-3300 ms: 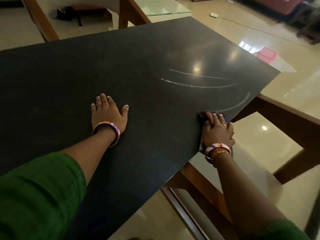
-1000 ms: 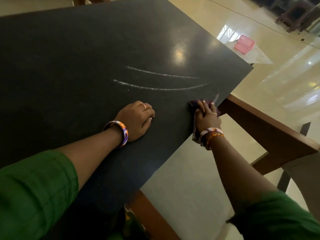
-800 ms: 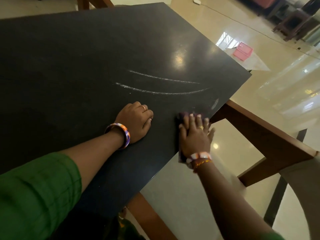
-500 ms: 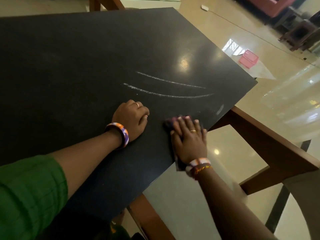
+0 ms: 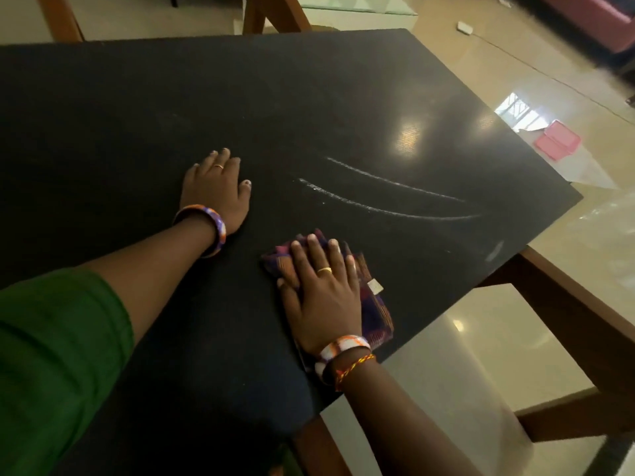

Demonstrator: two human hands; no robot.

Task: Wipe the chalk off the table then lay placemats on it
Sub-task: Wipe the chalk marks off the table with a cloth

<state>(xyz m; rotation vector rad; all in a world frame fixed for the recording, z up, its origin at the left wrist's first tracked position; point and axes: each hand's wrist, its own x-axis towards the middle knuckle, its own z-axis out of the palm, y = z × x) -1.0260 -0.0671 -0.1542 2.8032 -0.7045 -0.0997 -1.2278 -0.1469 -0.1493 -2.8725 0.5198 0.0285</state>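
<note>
Black table point(image 5: 137, 108), 2 chalk lines point(image 5: 385, 197) unwiped, plus 1 small smudge point(image 5: 494, 251) by the right edge.
Right hand point(image 5: 321, 293) flat, fingers spread, pressing a purple checked cloth point(image 5: 376, 314) onto the near right part of the top, just short of the chalk. Left hand point(image 5: 216, 188) open, palm down, holding nothing, beside the lines.

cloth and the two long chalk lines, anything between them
No. In the head view only bare black table lies between the cloth under the right hand and the chalk lines.
</note>
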